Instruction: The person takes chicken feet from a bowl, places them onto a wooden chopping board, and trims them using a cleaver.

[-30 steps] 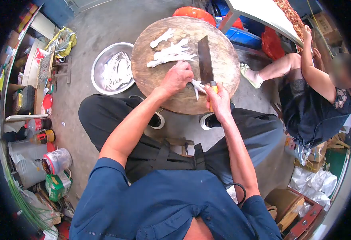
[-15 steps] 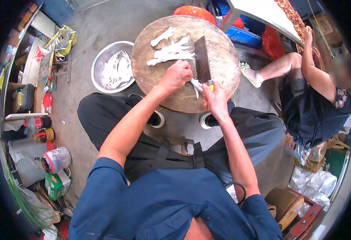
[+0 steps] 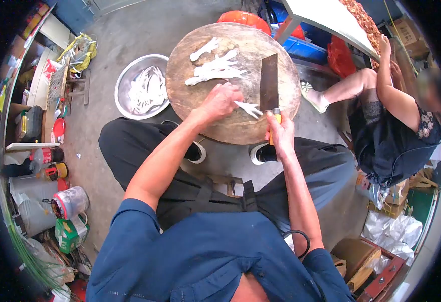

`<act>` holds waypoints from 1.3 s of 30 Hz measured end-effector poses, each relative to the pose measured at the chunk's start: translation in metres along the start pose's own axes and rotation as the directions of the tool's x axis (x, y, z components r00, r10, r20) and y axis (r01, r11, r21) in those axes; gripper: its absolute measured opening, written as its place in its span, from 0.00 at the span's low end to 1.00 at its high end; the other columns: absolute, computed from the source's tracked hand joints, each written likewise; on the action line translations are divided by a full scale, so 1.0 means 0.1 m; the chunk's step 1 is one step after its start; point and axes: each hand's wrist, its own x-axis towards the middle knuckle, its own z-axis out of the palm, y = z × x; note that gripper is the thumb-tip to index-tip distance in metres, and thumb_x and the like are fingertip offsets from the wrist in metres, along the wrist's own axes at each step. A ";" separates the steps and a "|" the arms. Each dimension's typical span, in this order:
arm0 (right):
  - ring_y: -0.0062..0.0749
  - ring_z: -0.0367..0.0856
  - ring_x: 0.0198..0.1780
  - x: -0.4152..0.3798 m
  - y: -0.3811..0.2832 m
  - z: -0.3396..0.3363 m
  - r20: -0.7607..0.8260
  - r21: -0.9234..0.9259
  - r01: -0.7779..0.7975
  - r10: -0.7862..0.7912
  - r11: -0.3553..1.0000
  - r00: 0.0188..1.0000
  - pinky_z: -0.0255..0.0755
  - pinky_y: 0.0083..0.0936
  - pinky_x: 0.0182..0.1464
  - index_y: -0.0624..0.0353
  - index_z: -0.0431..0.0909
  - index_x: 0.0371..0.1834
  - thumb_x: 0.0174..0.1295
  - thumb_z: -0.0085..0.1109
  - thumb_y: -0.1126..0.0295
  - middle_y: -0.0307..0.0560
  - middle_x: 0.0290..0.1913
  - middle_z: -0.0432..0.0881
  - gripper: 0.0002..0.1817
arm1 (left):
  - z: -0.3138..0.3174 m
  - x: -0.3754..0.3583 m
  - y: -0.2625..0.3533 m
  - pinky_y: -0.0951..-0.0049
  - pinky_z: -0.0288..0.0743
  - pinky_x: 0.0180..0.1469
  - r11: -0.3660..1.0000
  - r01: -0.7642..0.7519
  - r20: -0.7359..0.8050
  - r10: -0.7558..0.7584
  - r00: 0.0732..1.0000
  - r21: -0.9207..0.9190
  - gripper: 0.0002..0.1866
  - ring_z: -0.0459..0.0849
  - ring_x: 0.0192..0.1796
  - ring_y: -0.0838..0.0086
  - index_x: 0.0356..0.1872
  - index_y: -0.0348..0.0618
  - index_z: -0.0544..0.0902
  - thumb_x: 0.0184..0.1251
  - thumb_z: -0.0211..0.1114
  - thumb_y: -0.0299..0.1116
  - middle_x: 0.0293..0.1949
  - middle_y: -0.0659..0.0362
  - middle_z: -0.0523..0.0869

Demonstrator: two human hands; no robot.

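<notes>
Round wooden chopping block (image 3: 240, 123), upper centre, bearing pale chicken feet (image 3: 215, 68). Steel bowl (image 3: 130, 75) just left. Right hand (image 3: 281, 133) clamped on cleaver (image 3: 269, 83); left hand (image 3: 222, 100) pinches one chicken foot (image 3: 248, 108) at mid-block.

A round wooden chopping block (image 3: 230, 121) carries several pale chicken feet (image 3: 215, 68) (clustered toward its far side); a metal bowl (image 3: 125, 75) sits on the concrete floor (image 3: 130, 25) just beside it.
</notes>
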 end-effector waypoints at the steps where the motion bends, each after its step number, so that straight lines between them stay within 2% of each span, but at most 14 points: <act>1: 0.21 0.73 0.14 0.00 0.00 -0.01 -0.018 0.038 0.004 -0.004 0.999 1.000 0.67 0.22 0.17 0.65 0.77 0.44 0.68 0.61 0.60 0.38 0.18 0.74 0.16 | -0.03 0.01 0.00 0.62 0.75 0.49 1.000 -0.003 0.001 0.003 1.000 0.000 0.08 0.81 0.44 0.59 0.35 0.44 0.84 0.54 0.70 0.30 0.36 0.57 0.83; 3: 0.21 0.73 0.14 -0.03 0.00 -0.06 -0.019 0.029 0.016 -0.015 0.999 1.000 0.66 0.22 0.17 0.65 0.77 0.44 0.68 0.61 0.60 0.38 0.18 0.74 0.16 | -0.11 0.00 0.00 0.60 0.77 0.45 0.930 0.316 0.215 -0.276 0.937 -0.187 0.10 0.83 0.40 0.55 0.39 0.42 0.84 0.56 0.68 0.32 0.34 0.54 0.86; 4: 0.21 0.73 0.15 -0.04 0.01 -0.07 -0.016 0.018 0.029 -0.028 0.999 0.999 0.66 0.21 0.17 0.65 0.77 0.44 0.68 0.61 0.61 0.37 0.18 0.75 0.16 | -0.14 0.00 0.02 0.60 0.77 0.45 0.930 0.315 0.217 -0.274 0.937 -0.186 0.10 0.83 0.40 0.55 0.39 0.42 0.84 0.56 0.68 0.32 0.34 0.54 0.86; 6: 0.20 0.73 0.15 -0.11 0.03 -0.05 -0.022 0.052 0.044 -0.043 0.998 0.999 0.66 0.21 0.17 0.66 0.76 0.44 0.68 0.61 0.61 0.37 0.18 0.74 0.16 | -0.20 -0.01 0.05 0.59 0.77 0.43 0.792 0.540 0.172 -0.512 0.842 -0.284 0.11 0.85 0.38 0.55 0.39 0.40 0.84 0.57 0.67 0.34 0.34 0.51 0.87; 8: 0.19 0.73 0.15 -0.14 0.06 -0.02 -0.030 0.087 0.060 -0.058 0.994 0.998 0.66 0.21 0.17 0.66 0.76 0.44 0.68 0.61 0.61 0.37 0.18 0.74 0.16 | -0.20 -0.04 0.02 0.61 0.77 0.44 0.827 0.495 0.125 -0.480 0.868 -0.265 0.11 0.86 0.40 0.58 0.36 0.39 0.85 0.57 0.68 0.35 0.34 0.50 0.87; 10: 0.19 0.73 0.14 -0.15 0.09 -0.01 -0.022 0.084 0.053 -0.051 0.995 0.998 0.66 0.20 0.17 0.66 0.76 0.44 0.68 0.61 0.61 0.36 0.18 0.74 0.16 | -0.12 -0.04 -0.08 0.63 0.78 0.46 0.927 0.331 -0.024 -0.340 0.940 -0.175 0.09 0.86 0.41 0.60 0.35 0.39 0.85 0.58 0.67 0.34 0.34 0.50 0.86; 13: 0.19 0.72 0.14 -0.18 0.05 0.01 -0.011 0.091 0.039 -0.038 0.995 0.999 0.65 0.20 0.17 0.65 0.76 0.43 0.68 0.62 0.61 0.36 0.18 0.73 0.16 | -0.14 -0.02 -0.12 0.62 0.77 0.47 0.936 0.284 0.068 -0.275 0.959 -0.208 0.09 0.85 0.42 0.58 0.37 0.40 0.85 0.59 0.67 0.33 0.34 0.50 0.86; 19: 0.18 0.71 0.14 -0.11 -0.13 0.12 0.013 0.113 0.069 -0.071 0.991 0.997 0.64 0.20 0.17 0.64 0.77 0.43 0.68 0.62 0.61 0.35 0.17 0.72 0.15 | -0.11 -0.01 -0.11 0.58 0.76 0.47 0.969 0.245 0.080 -0.241 0.967 -0.037 0.07 0.83 0.44 0.55 0.36 0.44 0.85 0.59 0.67 0.33 0.35 0.52 0.83; 27: 0.19 0.71 0.14 0.05 -0.12 0.22 0.068 -0.010 0.038 -0.037 0.999 0.997 0.63 0.21 0.16 0.63 0.75 0.40 0.67 0.62 0.61 0.35 0.18 0.72 0.14 | -0.12 -0.01 -0.09 0.56 0.76 0.48 0.968 0.251 0.097 -0.248 0.964 -0.028 0.06 0.82 0.46 0.55 0.36 0.45 0.85 0.60 0.65 0.32 0.37 0.53 0.82; 30: 0.19 0.71 0.14 0.02 -0.20 0.20 0.040 0.060 0.025 -0.027 0.998 0.999 0.63 0.20 0.16 0.62 0.74 0.40 0.68 0.61 0.61 0.35 0.18 0.72 0.14 | -0.11 -0.01 -0.08 0.56 0.76 0.49 0.967 0.251 0.092 -0.247 0.965 -0.031 0.06 0.82 0.46 0.55 0.36 0.45 0.84 0.60 0.65 0.32 0.37 0.53 0.82; 34: 0.17 0.69 0.17 -0.06 -0.50 0.15 -0.041 0.164 0.171 -0.166 0.972 0.985 0.63 0.17 0.19 0.59 0.73 0.43 0.71 0.59 0.60 0.34 0.22 0.71 0.13 | -0.12 -0.03 -0.09 0.56 0.75 0.49 0.972 0.231 0.085 -0.226 0.970 -0.044 0.06 0.82 0.46 0.55 0.36 0.45 0.84 0.59 0.65 0.32 0.37 0.53 0.83; 36: 0.17 0.70 0.17 -0.06 -0.55 0.19 -0.070 0.107 0.170 -0.164 0.980 0.984 0.63 0.18 0.19 0.59 0.73 0.43 0.71 0.58 0.59 0.34 0.22 0.71 0.13 | -0.11 -0.03 -0.09 0.56 0.75 0.48 0.972 0.233 0.079 -0.229 0.970 -0.038 0.06 0.82 0.46 0.55 0.36 0.45 0.84 0.59 0.65 0.32 0.37 0.54 0.83; 38: 0.21 0.72 0.14 0.10 -0.20 0.25 0.000 -0.084 0.102 -0.102 0.991 0.995 0.66 0.23 0.17 0.66 0.74 0.48 0.69 0.58 0.60 0.37 0.19 0.73 0.18 | -0.09 -0.03 -0.08 0.56 0.75 0.48 0.973 0.227 0.075 -0.224 0.972 -0.037 0.06 0.82 0.46 0.55 0.36 0.45 0.84 0.59 0.66 0.32 0.37 0.54 0.83; 39: 0.24 0.74 0.14 0.12 -0.16 0.29 0.069 -0.036 -0.036 0.038 0.999 0.997 0.67 0.25 0.17 0.67 0.74 0.49 0.69 0.58 0.60 0.40 0.19 0.74 0.19 | -0.09 -0.03 -0.07 0.56 0.75 0.48 0.970 0.243 0.073 -0.241 0.968 -0.022 0.06 0.82 0.46 0.55 0.36 0.45 0.84 0.59 0.66 0.32 0.37 0.54 0.83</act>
